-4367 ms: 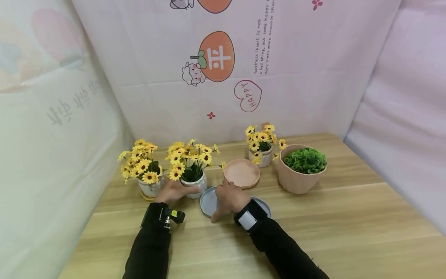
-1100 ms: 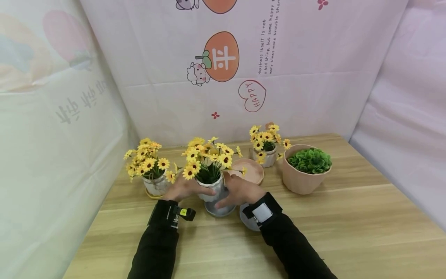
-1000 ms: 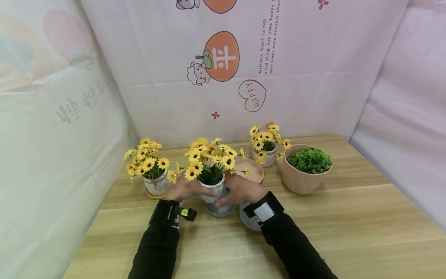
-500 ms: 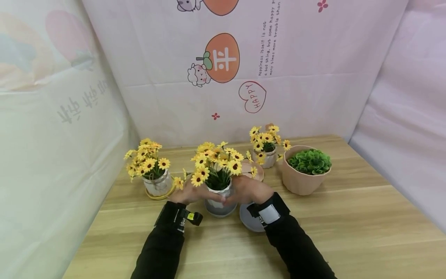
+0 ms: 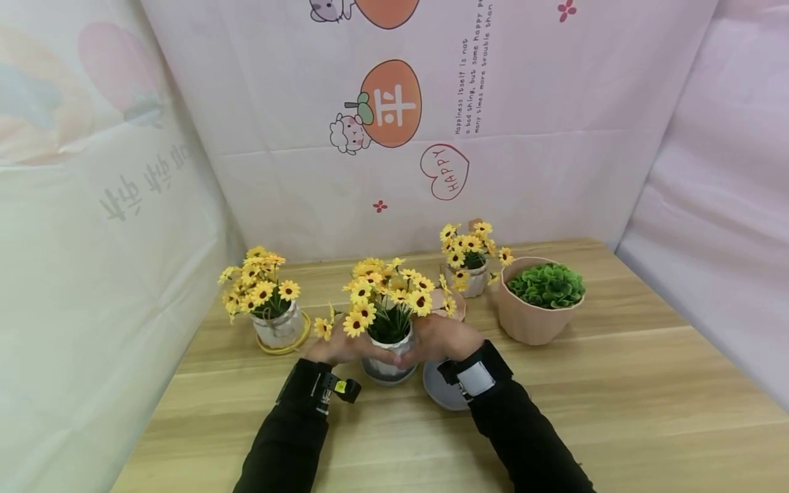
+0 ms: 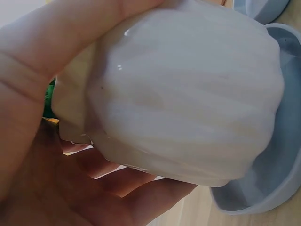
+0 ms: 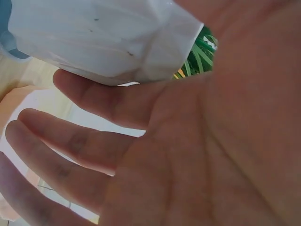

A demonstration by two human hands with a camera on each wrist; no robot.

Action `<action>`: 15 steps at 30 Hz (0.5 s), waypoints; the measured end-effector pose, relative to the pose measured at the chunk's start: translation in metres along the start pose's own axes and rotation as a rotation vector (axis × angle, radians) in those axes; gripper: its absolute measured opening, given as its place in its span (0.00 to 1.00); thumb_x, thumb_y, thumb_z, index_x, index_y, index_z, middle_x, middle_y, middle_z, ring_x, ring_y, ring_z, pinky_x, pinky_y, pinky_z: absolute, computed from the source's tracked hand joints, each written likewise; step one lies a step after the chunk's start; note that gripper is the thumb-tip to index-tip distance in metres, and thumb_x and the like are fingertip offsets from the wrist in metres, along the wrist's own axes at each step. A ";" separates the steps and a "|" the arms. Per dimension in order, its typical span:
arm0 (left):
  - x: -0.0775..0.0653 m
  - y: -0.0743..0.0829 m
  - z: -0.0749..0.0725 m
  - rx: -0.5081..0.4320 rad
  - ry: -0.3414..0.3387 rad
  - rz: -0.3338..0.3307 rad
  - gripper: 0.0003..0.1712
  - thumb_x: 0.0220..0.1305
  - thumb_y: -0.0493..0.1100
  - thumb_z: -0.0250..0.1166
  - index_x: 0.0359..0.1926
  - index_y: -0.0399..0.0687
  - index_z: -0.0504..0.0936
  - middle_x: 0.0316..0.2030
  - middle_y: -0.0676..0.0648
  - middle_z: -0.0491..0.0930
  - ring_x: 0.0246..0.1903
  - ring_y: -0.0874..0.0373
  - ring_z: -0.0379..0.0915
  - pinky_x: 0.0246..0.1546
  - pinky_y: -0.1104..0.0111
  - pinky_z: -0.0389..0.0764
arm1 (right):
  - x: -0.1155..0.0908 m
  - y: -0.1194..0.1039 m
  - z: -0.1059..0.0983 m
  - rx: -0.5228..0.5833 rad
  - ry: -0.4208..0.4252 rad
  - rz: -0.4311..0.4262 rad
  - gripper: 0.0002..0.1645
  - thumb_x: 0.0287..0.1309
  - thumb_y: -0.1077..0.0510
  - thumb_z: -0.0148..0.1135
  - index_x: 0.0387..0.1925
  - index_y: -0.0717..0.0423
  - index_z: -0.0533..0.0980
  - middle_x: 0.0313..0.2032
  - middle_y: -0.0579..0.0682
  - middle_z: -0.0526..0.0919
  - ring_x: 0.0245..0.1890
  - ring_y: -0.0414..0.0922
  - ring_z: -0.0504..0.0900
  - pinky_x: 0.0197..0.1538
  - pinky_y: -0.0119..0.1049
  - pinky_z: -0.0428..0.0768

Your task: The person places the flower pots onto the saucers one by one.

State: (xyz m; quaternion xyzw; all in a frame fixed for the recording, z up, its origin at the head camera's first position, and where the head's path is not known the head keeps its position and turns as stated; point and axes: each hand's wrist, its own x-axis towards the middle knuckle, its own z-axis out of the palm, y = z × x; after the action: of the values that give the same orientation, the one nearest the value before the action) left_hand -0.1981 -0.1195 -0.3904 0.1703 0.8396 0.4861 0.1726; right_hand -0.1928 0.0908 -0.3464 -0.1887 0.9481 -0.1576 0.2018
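Observation:
A white ridged flower pot (image 6: 188, 94) with yellow daisy-like flowers (image 5: 370, 294) is between my two hands, upright over a grey-blue saucer (image 5: 390, 381). My left hand (image 5: 345, 346) grips its left side, thumb across the front and fingers behind. From the other side my right hand (image 5: 440, 339) holds it between thumb and index finger, the remaining fingers stretched out behind. Both thumbs meet at the pot's front. The left wrist view has the pot's base within the outline of the saucer (image 6: 282, 179).
Left of my hands stands another daisy pot (image 5: 277, 330) on a yellow saucer (image 5: 290, 349). A second grey saucer (image 5: 440, 392) lies beneath my right wrist. Behind are a pink saucer (image 5: 458, 311) and a third daisy pot (image 5: 476, 282); a large pink planter (image 5: 527, 323) with green foliage (image 5: 545, 284) stands right.
The pot has moved right, away from the left daisy pot, and down onto the grey saucer. My right hand has gone from the saucers to the pot's side.

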 end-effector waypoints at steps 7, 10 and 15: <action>0.001 -0.001 0.004 0.033 0.005 0.073 0.64 0.49 0.48 0.86 0.82 0.49 0.58 0.78 0.42 0.65 0.79 0.40 0.58 0.81 0.39 0.54 | 0.005 0.002 0.006 0.016 0.036 -0.014 0.68 0.53 0.38 0.81 0.83 0.59 0.53 0.80 0.61 0.63 0.73 0.56 0.73 0.73 0.50 0.76; 0.002 -0.001 0.005 0.042 0.009 0.115 0.60 0.48 0.44 0.86 0.78 0.47 0.63 0.73 0.43 0.72 0.74 0.42 0.65 0.78 0.43 0.63 | 0.008 0.002 0.008 -0.005 0.017 0.011 0.64 0.54 0.37 0.80 0.80 0.62 0.59 0.77 0.60 0.69 0.71 0.55 0.76 0.70 0.50 0.78; 0.002 -0.003 0.006 0.061 0.017 0.056 0.59 0.48 0.47 0.86 0.78 0.48 0.65 0.72 0.44 0.73 0.74 0.43 0.66 0.78 0.43 0.64 | 0.009 0.003 0.009 -0.030 -0.014 0.042 0.59 0.55 0.37 0.79 0.77 0.64 0.63 0.73 0.61 0.74 0.67 0.55 0.79 0.65 0.49 0.81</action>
State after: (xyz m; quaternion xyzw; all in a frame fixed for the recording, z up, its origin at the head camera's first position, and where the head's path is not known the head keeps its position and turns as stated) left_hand -0.1972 -0.1149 -0.3959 0.1946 0.8504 0.4663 0.1466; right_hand -0.1975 0.0878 -0.3584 -0.1730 0.9526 -0.1379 0.2088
